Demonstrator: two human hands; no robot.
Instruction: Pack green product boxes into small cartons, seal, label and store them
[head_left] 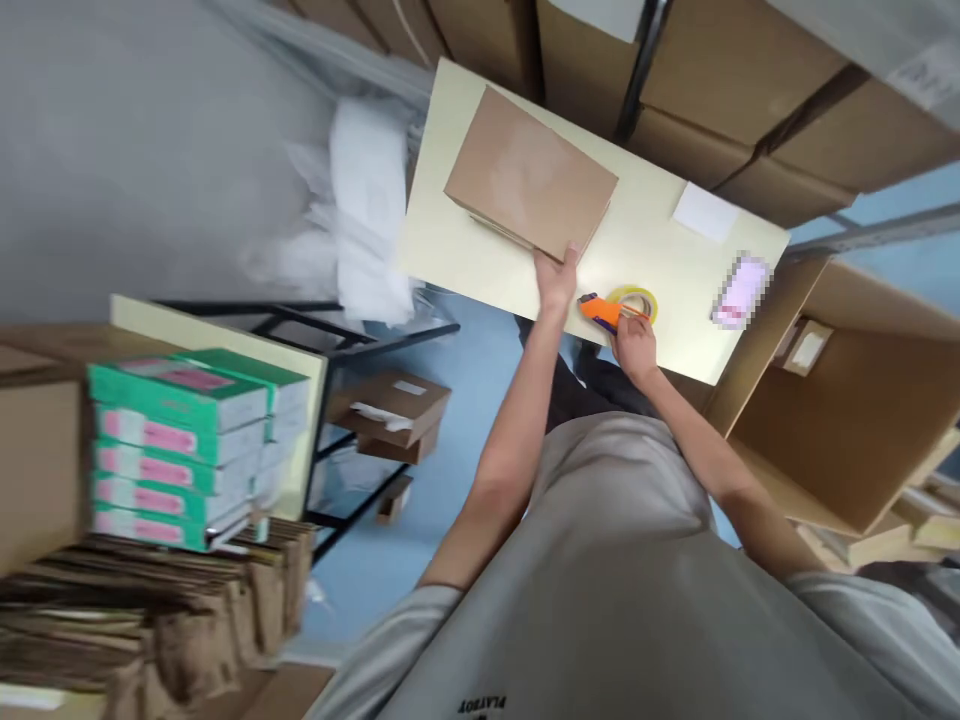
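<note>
Pale, smooth oblong tabletop (450,250). Left hand (556,282), half-curled, is gripping near corner of cardboard box (532,172), sitting toward 11 o'clock: matte brown, flat-topped. Right hand (636,346), closed, is clasping orange tool (599,310) pointing to 10; yellow tape ring (650,295) is lying at 12.

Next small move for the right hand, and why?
I'd probably lift the orange tool, seemingly a tape dispenser, toward the cardboard box: the right hand grips it just off the box's near side, while the left hand touches the near edge, perhaps enough to steady it.
</note>
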